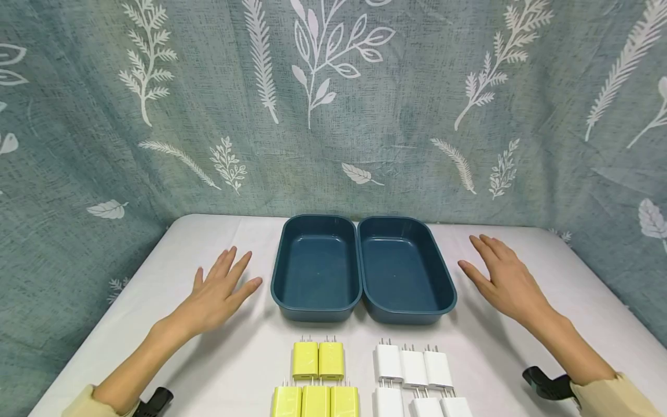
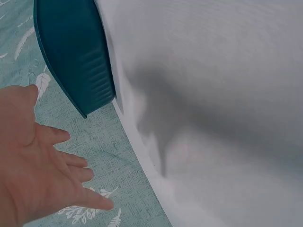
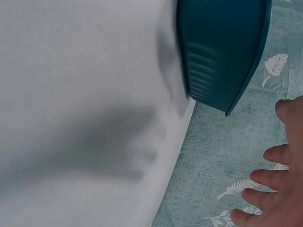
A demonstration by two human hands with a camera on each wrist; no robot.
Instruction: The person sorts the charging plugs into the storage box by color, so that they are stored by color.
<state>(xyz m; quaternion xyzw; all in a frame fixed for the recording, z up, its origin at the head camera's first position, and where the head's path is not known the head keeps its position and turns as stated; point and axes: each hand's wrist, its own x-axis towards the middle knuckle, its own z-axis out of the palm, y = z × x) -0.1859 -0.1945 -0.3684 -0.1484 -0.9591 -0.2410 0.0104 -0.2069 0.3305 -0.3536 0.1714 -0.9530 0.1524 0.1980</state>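
Observation:
Two dark blue rectangular bins stand side by side on the white-covered table: a left bin (image 1: 318, 272) and a right bin (image 1: 406, 272). To the left of them my left hand (image 1: 216, 295) hovers over the table, fingers spread, holding nothing. On the other side my right hand (image 1: 505, 281) hovers in the same way, its fingers extended. Nearer to me lie several yellow plug chargers (image 1: 318, 360) in two rows. Beside these, on the right, are several white plug chargers (image 1: 414, 368), also in two rows. Prongs on both sets point away from me.
A white cloth (image 1: 234, 370) covers the table. Behind and around it hangs a grey-green curtain (image 1: 323, 168) with white leaf prints. Each wrist wears a black strap mount, one at the left (image 1: 153, 401) and one at the right (image 1: 547, 384).

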